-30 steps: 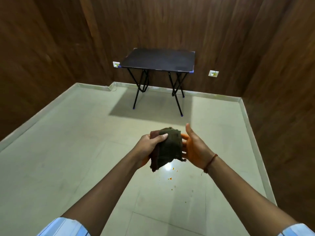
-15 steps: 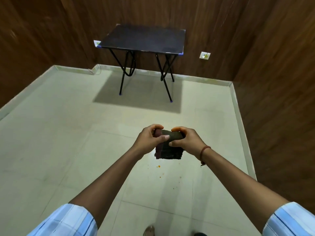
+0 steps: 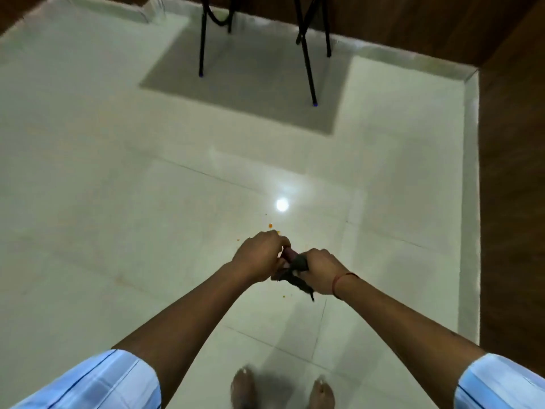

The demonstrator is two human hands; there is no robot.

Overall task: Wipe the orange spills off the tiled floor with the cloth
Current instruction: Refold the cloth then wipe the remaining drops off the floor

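A dark cloth (image 3: pixel 295 267) is bunched up between both hands, held out in front of me above the floor. My left hand (image 3: pixel 261 255) grips its left end with curled fingers. My right hand (image 3: pixel 320 271) grips the right end, and a loose corner hangs below it. Small orange spills (image 3: pixel 270 225) dot the pale tiled floor (image 3: pixel 118 202) just beyond my left hand, with another orange speck (image 3: pixel 283 296) below the hands. Much of the cloth is hidden inside my fists.
Black table legs (image 3: pixel 306 54) stand at the far end over a grey shadow. A raised pale skirting (image 3: pixel 469 202) and brown wooden wall (image 3: pixel 513 202) run along the right. My bare feet (image 3: pixel 243 391) stand at the bottom. A lamp glare (image 3: pixel 282 204) shines on the tiles.
The view has tilted down, so the tabletop has left the frame and my feet show. The cloth is bunched tighter between both hands, which sit lower in the frame.
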